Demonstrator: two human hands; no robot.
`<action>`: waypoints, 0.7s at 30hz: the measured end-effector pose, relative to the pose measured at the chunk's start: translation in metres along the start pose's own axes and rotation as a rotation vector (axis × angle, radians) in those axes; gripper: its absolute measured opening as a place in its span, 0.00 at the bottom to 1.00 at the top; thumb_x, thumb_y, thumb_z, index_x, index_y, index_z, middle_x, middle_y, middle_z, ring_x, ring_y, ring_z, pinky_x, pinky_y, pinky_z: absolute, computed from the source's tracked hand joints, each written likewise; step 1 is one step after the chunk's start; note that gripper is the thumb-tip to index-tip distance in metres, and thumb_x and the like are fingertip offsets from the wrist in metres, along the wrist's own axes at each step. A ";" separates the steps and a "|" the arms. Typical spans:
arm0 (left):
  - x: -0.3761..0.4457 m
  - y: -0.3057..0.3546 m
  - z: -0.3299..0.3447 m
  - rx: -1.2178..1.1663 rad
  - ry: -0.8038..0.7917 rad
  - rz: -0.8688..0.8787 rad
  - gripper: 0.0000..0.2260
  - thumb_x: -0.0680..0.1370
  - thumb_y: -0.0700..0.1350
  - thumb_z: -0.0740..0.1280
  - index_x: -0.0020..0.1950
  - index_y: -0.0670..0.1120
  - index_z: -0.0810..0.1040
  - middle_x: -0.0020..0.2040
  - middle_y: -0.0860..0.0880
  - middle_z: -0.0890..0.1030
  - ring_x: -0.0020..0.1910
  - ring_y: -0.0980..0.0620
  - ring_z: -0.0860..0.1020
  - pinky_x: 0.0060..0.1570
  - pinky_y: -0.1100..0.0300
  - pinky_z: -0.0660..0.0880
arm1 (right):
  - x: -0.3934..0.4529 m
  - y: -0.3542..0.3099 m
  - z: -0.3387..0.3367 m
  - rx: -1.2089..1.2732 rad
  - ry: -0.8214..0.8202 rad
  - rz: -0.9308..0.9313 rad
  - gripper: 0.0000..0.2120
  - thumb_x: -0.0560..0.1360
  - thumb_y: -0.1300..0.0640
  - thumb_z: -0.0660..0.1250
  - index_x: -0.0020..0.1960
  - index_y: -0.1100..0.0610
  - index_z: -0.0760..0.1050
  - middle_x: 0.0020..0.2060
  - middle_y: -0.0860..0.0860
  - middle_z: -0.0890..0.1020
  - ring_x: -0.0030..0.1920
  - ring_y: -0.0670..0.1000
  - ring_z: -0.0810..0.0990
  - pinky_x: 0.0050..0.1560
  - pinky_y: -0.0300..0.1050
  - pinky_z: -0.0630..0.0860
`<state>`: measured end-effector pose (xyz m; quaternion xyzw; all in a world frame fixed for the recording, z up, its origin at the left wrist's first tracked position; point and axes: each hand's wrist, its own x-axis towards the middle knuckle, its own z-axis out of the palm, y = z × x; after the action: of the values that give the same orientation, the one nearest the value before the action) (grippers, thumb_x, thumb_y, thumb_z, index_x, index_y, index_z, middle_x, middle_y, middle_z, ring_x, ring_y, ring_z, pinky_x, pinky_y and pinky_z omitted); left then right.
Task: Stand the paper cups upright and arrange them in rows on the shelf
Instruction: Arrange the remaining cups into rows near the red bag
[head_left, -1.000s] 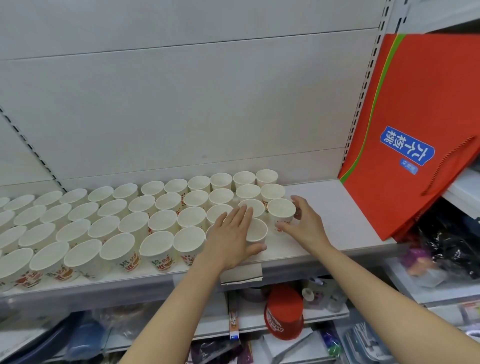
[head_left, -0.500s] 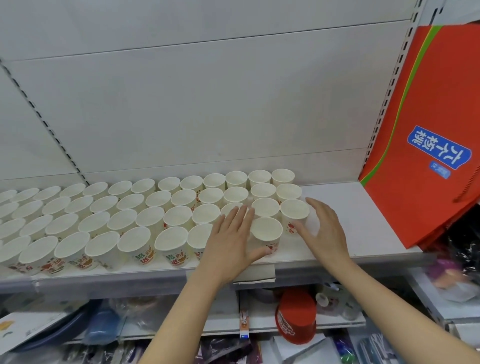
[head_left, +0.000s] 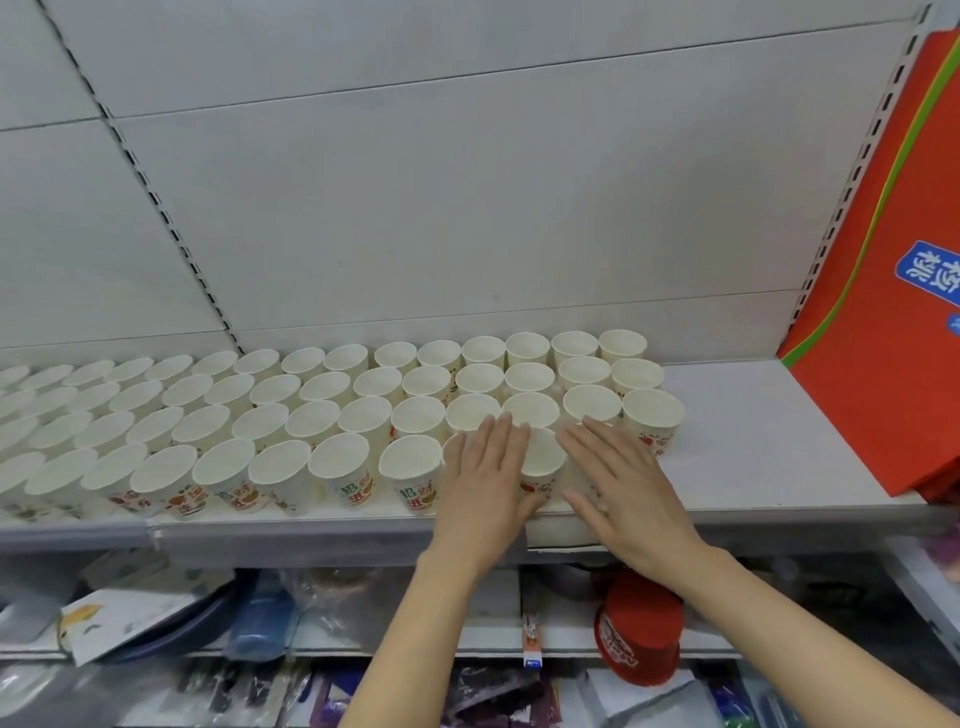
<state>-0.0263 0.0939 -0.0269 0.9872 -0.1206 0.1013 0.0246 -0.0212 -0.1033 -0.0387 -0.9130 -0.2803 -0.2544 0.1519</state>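
Observation:
Several white paper cups (head_left: 363, 415) with red and green print stand upright in rows on the grey shelf (head_left: 737, 457), filling it from the left edge to right of centre. One front-row cup (head_left: 543, 457) stands between my hands. My left hand (head_left: 488, 488) lies flat with fingers spread, its palm against that cup's left side and over the cup beside it. My right hand (head_left: 623, 483) is flat too, fingers pointing at the rows, pressed against the cup's right side. Neither hand grasps a cup.
A large red paper bag (head_left: 883, 322) with a blue label leans on the shelf's right end. Bare shelf lies between the cups and the bag. Below, a lower shelf holds a red cup stack (head_left: 639, 634), a blue plate (head_left: 171, 629) and packaged goods.
My right hand has moved left from the end cup to the right side of the front cup. My left hand stays on the cup's left. The view has shifted left.

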 end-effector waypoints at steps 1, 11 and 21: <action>0.001 0.001 0.000 -0.003 -0.011 0.006 0.34 0.75 0.66 0.56 0.75 0.47 0.64 0.76 0.45 0.64 0.75 0.45 0.63 0.71 0.44 0.63 | 0.001 -0.005 0.001 -0.026 -0.003 -0.011 0.26 0.79 0.45 0.56 0.72 0.56 0.66 0.70 0.51 0.70 0.73 0.51 0.62 0.74 0.48 0.53; -0.035 -0.084 -0.014 -0.023 0.081 -0.025 0.34 0.77 0.65 0.53 0.79 0.51 0.51 0.80 0.49 0.50 0.78 0.48 0.48 0.76 0.49 0.46 | 0.015 -0.053 0.011 -0.099 -0.001 0.071 0.25 0.79 0.45 0.55 0.73 0.56 0.66 0.71 0.51 0.70 0.73 0.51 0.63 0.71 0.53 0.58; -0.053 -0.138 -0.019 -0.266 0.201 0.072 0.20 0.79 0.53 0.65 0.71 0.52 0.71 0.75 0.52 0.66 0.75 0.52 0.62 0.71 0.54 0.61 | 0.037 -0.101 0.045 -0.128 0.049 0.041 0.21 0.78 0.50 0.57 0.66 0.57 0.74 0.64 0.53 0.77 0.66 0.54 0.73 0.68 0.54 0.64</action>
<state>-0.0465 0.2411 -0.0221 0.9552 -0.1652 0.1834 0.1633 -0.0368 0.0123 -0.0420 -0.9200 -0.2409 -0.2908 0.1049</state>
